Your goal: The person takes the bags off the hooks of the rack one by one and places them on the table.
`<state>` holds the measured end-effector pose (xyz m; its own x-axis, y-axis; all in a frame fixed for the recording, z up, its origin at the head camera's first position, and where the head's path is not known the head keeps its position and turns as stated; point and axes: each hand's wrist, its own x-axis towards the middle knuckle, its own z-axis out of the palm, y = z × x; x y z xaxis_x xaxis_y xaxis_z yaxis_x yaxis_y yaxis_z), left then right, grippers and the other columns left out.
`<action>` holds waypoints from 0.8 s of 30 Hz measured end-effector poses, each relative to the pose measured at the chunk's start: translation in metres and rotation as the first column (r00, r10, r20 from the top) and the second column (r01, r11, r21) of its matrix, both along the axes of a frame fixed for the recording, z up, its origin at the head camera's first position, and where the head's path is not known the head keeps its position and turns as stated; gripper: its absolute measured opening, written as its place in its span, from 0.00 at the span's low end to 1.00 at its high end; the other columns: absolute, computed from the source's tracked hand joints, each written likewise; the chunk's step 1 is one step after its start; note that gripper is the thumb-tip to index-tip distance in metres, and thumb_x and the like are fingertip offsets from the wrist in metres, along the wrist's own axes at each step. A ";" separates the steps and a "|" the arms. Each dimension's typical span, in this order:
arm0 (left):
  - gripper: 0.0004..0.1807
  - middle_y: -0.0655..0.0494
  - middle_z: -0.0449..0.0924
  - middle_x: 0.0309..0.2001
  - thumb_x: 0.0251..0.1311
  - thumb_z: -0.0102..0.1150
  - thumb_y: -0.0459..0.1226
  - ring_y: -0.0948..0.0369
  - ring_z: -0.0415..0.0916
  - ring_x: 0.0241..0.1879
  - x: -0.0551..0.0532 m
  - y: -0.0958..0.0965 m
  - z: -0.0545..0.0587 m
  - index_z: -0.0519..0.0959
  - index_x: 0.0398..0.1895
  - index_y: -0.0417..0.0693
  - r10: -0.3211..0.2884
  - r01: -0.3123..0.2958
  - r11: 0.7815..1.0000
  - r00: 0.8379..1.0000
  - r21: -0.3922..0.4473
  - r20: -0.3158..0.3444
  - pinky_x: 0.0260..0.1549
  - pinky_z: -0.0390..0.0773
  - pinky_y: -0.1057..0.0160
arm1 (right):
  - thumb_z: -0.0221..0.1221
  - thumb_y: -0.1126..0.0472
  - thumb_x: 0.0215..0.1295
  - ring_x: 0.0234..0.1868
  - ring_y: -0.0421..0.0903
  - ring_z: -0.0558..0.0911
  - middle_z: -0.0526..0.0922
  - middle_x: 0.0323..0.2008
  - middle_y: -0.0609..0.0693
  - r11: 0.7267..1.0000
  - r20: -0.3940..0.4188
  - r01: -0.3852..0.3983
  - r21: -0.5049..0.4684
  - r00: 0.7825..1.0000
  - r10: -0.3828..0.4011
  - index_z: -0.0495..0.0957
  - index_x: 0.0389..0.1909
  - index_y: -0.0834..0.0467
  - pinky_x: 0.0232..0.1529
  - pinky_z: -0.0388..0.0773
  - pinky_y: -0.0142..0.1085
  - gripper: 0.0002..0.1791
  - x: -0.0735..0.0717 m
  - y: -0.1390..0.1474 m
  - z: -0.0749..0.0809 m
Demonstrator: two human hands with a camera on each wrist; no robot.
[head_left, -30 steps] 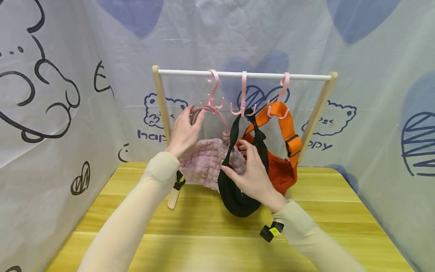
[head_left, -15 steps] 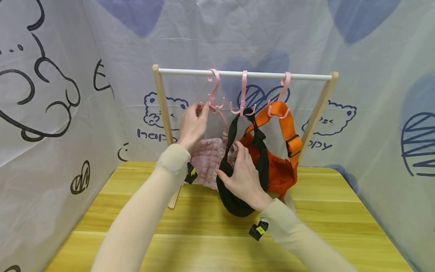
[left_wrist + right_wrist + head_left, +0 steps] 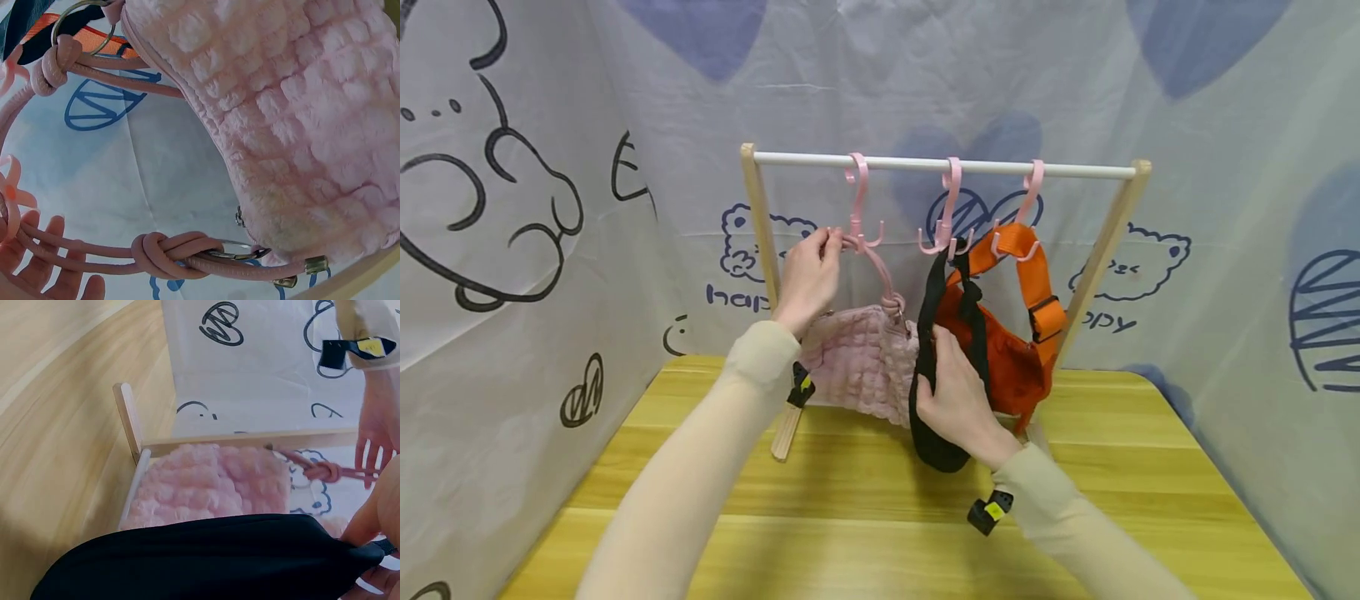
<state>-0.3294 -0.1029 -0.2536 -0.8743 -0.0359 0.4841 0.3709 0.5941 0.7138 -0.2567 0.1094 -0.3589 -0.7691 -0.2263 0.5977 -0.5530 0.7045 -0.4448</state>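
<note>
A fuzzy, puffy pink handbag hangs by its looped cord handle from the left pink hook. My left hand pinches that handle just beside the hook. In the left wrist view its fingers lie behind the cords. A black cloth bag with a knotted strap hangs from the middle pink hook. Thumb and fingers of my right hand grip its side; in the right wrist view the fabric bunches between them. The black bag overlaps the pink bag's right end.
An orange bag with a wide strap hangs on the right pink hook, partly behind the black one. All hooks sit on a white rail between wooden posts. The rack stands on a wooden table, with printed cloth behind.
The left hook and pink handle have shifted left with my left hand. My right hand has gripped the black bag, which has moved right along with the middle hook.
</note>
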 end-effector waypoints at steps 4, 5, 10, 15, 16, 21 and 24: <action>0.25 0.48 0.74 0.37 0.81 0.33 0.50 0.56 0.66 0.34 0.003 -0.007 0.002 0.77 0.46 0.41 0.006 -0.006 1.000 1.000 -0.017 0.011 0.33 0.65 0.63 | 0.60 0.71 0.59 0.52 0.60 0.81 0.74 0.62 0.64 0.999 0.007 -0.034 0.002 0.999 0.034 0.62 0.69 0.66 0.55 0.81 0.55 0.35 -0.002 0.013 0.002; 0.25 0.47 0.74 0.37 0.81 0.33 0.50 0.56 0.66 0.34 0.003 -0.009 0.003 0.77 0.46 0.41 0.005 -0.005 1.000 1.000 -0.022 0.016 0.33 0.65 0.62 | 0.59 0.72 0.59 0.52 0.61 0.81 0.74 0.62 0.64 0.999 0.010 -0.037 0.003 0.999 0.037 0.62 0.69 0.66 0.55 0.81 0.56 0.35 -0.003 0.016 0.002; 0.25 0.44 0.80 0.45 0.81 0.32 0.49 0.54 0.68 0.36 0.005 -0.017 0.006 0.78 0.51 0.43 -0.017 0.019 1.000 0.999 -0.024 0.044 0.36 0.65 0.60 | 0.57 0.75 0.61 0.57 0.64 0.79 0.72 0.66 0.67 0.999 0.034 -0.037 0.017 0.999 0.037 0.61 0.70 0.68 0.58 0.78 0.59 0.35 -0.008 0.033 0.002; 0.26 0.45 0.79 0.43 0.81 0.32 0.50 0.56 0.68 0.35 0.008 -0.021 0.007 0.79 0.55 0.46 -0.068 0.068 0.998 0.995 0.009 0.076 0.37 0.68 0.60 | 0.57 0.74 0.63 0.65 0.66 0.74 0.69 0.68 0.69 0.999 0.039 -0.015 0.052 0.999 0.013 0.60 0.71 0.70 0.65 0.73 0.59 0.35 -0.015 0.045 0.000; 0.26 0.47 0.78 0.41 0.81 0.32 0.50 0.56 0.67 0.33 0.009 -0.021 0.007 0.79 0.55 0.46 -0.077 0.076 0.997 0.994 0.017 0.083 0.35 0.68 0.60 | 0.58 0.74 0.63 0.65 0.66 0.74 0.70 0.67 0.69 0.998 0.031 -0.010 0.056 0.999 0.009 0.60 0.71 0.70 0.65 0.73 0.59 0.34 -0.016 0.046 -0.001; 0.26 0.47 0.83 0.47 0.81 0.33 0.50 0.55 0.73 0.40 0.015 -0.020 0.006 0.79 0.57 0.47 -0.108 0.102 0.993 0.989 0.059 0.104 0.44 0.74 0.57 | 0.65 0.69 0.62 0.52 0.62 0.79 0.77 0.54 0.66 0.998 -0.031 0.018 0.061 0.999 -0.016 0.67 0.67 0.69 0.56 0.79 0.54 0.32 -0.023 0.046 -0.003; 0.26 0.45 0.84 0.55 0.81 0.34 0.51 0.51 0.79 0.55 0.018 -0.017 0.006 0.79 0.57 0.46 -0.122 0.116 0.991 0.988 0.066 0.094 0.58 0.76 0.50 | 0.68 0.66 0.61 0.43 0.57 0.78 0.77 0.45 0.63 0.999 -0.039 0.019 0.050 0.999 -0.017 0.69 0.63 0.66 0.45 0.80 0.48 0.30 -0.027 0.040 -0.005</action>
